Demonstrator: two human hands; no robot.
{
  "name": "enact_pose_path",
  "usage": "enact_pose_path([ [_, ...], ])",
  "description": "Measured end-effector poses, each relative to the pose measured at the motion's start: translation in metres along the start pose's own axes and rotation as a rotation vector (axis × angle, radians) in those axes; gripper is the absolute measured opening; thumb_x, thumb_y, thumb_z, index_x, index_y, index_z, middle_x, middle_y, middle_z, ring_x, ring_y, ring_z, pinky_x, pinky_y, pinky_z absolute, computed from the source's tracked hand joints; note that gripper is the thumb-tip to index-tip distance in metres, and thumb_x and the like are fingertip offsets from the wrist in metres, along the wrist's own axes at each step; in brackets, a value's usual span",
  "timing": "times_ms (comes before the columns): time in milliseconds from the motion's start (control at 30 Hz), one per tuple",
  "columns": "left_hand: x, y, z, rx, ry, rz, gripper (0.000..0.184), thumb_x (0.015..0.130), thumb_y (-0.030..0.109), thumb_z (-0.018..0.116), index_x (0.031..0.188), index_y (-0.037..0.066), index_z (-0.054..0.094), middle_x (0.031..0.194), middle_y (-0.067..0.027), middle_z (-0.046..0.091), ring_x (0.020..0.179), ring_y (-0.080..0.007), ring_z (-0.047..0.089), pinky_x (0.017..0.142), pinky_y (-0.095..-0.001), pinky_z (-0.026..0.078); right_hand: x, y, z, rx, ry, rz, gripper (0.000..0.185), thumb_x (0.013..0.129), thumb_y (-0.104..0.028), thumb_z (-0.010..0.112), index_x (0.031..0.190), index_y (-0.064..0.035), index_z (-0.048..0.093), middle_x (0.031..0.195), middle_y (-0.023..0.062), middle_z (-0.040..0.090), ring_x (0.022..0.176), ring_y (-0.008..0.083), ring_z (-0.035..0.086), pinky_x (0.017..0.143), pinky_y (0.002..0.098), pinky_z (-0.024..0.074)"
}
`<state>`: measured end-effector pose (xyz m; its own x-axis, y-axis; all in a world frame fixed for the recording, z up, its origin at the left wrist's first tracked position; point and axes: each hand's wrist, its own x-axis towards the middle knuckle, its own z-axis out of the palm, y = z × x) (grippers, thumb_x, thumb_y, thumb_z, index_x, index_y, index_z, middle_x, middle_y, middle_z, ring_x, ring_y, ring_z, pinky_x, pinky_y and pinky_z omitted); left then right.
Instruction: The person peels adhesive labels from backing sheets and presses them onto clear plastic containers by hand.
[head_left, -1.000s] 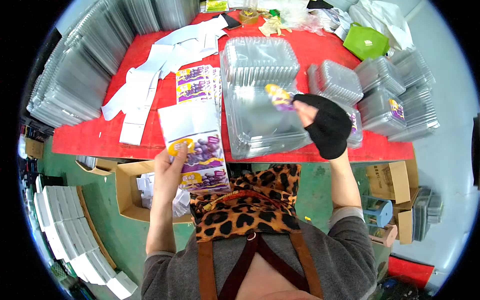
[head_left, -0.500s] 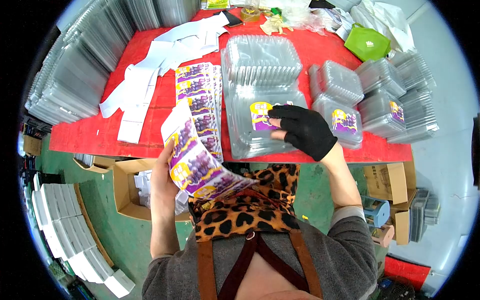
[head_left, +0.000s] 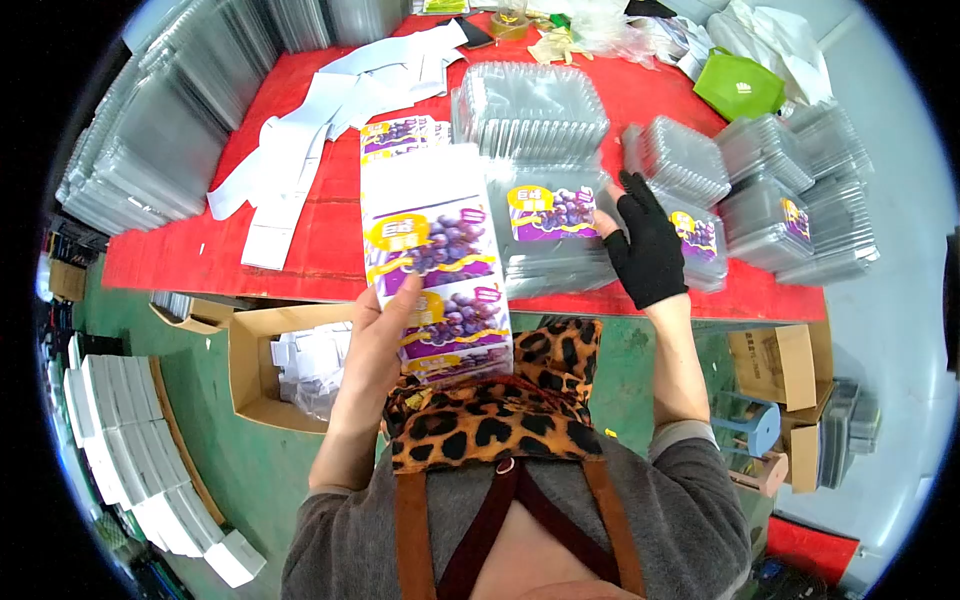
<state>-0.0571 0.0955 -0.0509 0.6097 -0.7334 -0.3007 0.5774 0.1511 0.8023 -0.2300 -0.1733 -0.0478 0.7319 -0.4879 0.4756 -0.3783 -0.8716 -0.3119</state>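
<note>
I see the grape label [head_left: 553, 213] lying flat on the clear container [head_left: 560, 268] at mid-counter. The right hand [head_left: 645, 245], in a black glove with bare fingertips, is released, its thumb at the label's right edge; I cannot tell whether it presses. The left hand [head_left: 383, 320] grasps the label sheet [head_left: 440, 230] between thumb and fingers. Beyond the container stands a container stack [head_left: 530, 105]; farther left, white paper strips [head_left: 290, 170] lie across the red counter [head_left: 330, 255].
</note>
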Motion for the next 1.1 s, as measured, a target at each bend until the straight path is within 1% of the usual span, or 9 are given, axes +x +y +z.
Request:
enact_pose_path([
  [100, -0.008, 0.005, 0.017, 0.284, -0.150, -0.035, 0.031, 0.094, 0.008, 0.068, 0.124, 0.001, 0.060, 0.110, -0.0053, 0.070, 0.094, -0.0106, 0.067, 0.083, -0.0276, 0.056, 0.003, -0.035, -0.028, 0.155, 0.078, -0.175, 0.038, 0.087, -0.022, 0.072, 0.121, -0.0037, 0.066, 0.135, 0.0197, 0.059, 0.126, 0.0388, 0.055, 0.106, 0.0475, 0.0434],
  [267, -0.015, 0.000, 0.033, 0.325, -0.331, -0.049, 0.026, 0.096, 0.013, 0.067, 0.118, -0.001, 0.064, 0.104, -0.0051, 0.072, 0.092, -0.0101, 0.066, 0.078, -0.0264, 0.054, -0.004, -0.090, -0.048, 0.313, -0.218, -0.574, 0.058, 0.075, -0.032, 0.080, 0.126, -0.0076, 0.063, 0.129, 0.0131, 0.063, 0.123, 0.0316, 0.059, 0.105, 0.0463, 0.0457],
  [433, -0.015, 0.005, 0.039, 0.961, -0.435, 0.449, 0.019, 0.095, 0.012, 0.066, 0.110, 0.000, 0.068, 0.095, -0.0169, 0.072, 0.082, -0.0297, 0.070, 0.069, -0.0367, 0.052, -0.015, -0.081, -0.033, 0.363, -0.252, -0.492, 0.041, 0.079, -0.024, 0.077, 0.116, -0.0069, 0.069, 0.096, 0.0112, 0.071, 0.084, 0.0315, 0.067, 0.074, 0.0423, 0.0528],
  [467, -0.014, 0.005, 0.038, 1.059, -0.461, 0.579, 0.020, 0.089, 0.006, 0.067, 0.108, 0.001, 0.068, 0.093, -0.0218, 0.069, 0.084, -0.0407, 0.066, 0.070, -0.0449, 0.050, -0.016, -0.079, -0.034, 0.376, -0.252, -0.485, 0.038, 0.080, -0.023, 0.077, 0.113, -0.0067, 0.070, 0.091, 0.0109, 0.071, 0.079, 0.0314, 0.066, 0.070, 0.0416, 0.0526],
  [667, -0.016, 0.018, 0.023, 1.590, -0.698, 0.524, 0.031, 0.079, -0.001, 0.065, 0.110, 0.002, 0.068, 0.092, -0.0201, 0.069, 0.086, -0.0399, 0.066, 0.073, -0.0485, 0.051, -0.019, -0.067, -0.037, 0.695, -0.405, -0.314, 0.022, 0.081, -0.020, 0.079, 0.098, -0.0053, 0.075, 0.082, 0.0121, 0.072, 0.072, 0.0279, 0.068, 0.063, 0.0386, 0.0524],
  [767, -0.008, 0.019, 0.023, 1.323, -0.597, 0.634, 0.026, 0.081, -0.002, 0.066, 0.106, 0.002, 0.069, 0.093, -0.0218, 0.068, 0.089, -0.0445, 0.062, 0.074, -0.0460, 0.052, -0.023, -0.046, -0.046, 0.747, -0.243, -0.023, 0.017, 0.083, -0.016, 0.079, 0.093, -0.0037, 0.076, 0.080, 0.0076, 0.073, 0.070, 0.0174, 0.067, 0.062, 0.0338, 0.0509],
  [833, 0.002, 0.015, 0.021, 1.087, -0.385, 0.449, 0.015, 0.092, 0.007, 0.065, 0.105, 0.000, 0.068, 0.089, -0.0131, 0.071, 0.080, -0.0267, 0.068, 0.071, -0.0350, 0.053, -0.028, -0.025, -0.058, 0.870, -0.020, 0.329, 0.013, 0.084, -0.010, 0.078, 0.093, -0.0016, 0.075, 0.080, 0.0017, 0.071, 0.070, 0.0092, 0.062, 0.064, 0.0280, 0.0490],
  [933, 0.021, 0.004, 0.004, 0.517, -0.175, 0.063, 0.026, 0.102, 0.025, 0.061, 0.107, 0.001, 0.068, 0.089, -0.0001, 0.070, 0.081, -0.0042, 0.065, 0.070, -0.0237, 0.052, -0.025, -0.007, -0.064, 0.855, 0.240, 0.464, 0.012, 0.085, -0.009, 0.078, 0.092, 0.0003, 0.074, 0.081, -0.0002, 0.069, 0.072, 0.0083, 0.060, 0.067, 0.0248, 0.0482],
  [1100, 0.025, 0.001, 0.011, 0.465, -0.140, 0.029, 0.028, 0.101, 0.026, 0.062, 0.110, 0.001, 0.068, 0.093, -0.0018, 0.072, 0.081, -0.0064, 0.066, 0.070, -0.0237, 0.052, -0.038, 0.016, -0.059, 0.798, 0.325, 0.548, 0.014, 0.084, -0.009, 0.079, 0.093, 0.0008, 0.074, 0.085, 0.0020, 0.071, 0.077, 0.0091, 0.061, 0.071, 0.0248, 0.0488],
])
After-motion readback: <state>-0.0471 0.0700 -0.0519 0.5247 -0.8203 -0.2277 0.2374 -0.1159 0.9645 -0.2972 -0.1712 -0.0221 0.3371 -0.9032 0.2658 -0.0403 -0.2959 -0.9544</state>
